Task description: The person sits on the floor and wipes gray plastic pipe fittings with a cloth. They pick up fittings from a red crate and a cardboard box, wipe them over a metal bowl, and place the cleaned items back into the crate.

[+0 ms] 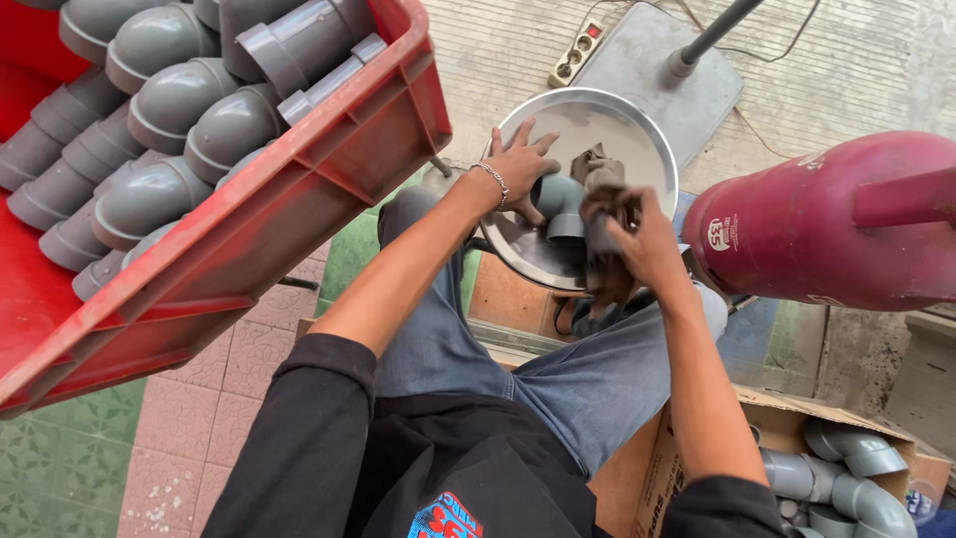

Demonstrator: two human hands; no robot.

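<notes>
Grey plastic, that is what I have in front of me: a pipe elbow [561, 204] sitting over the round metal tray [637, 125], right between my two hands. My left hand [520, 164] is on it from the left and above, fingers spread fairly wide and curled over the bend, the thumb tucked down its near side. One open end of the elbow points down toward my knees, and the bend turns up under my left palm. My right hand [637, 239] is just to the right, closed tight around a dark rag [600, 204] and pressing it against the elbow's right side. So the left holds, the right rubs; both touch the piece, with the left carrying it. To my left, a red crate [299, 209] tilts, packed with more grey elbows [169, 105]. To my right lies a dark red gas cylinder [817, 224], and below it a cardboard box [787, 418] with a few elbows inside.
</notes>
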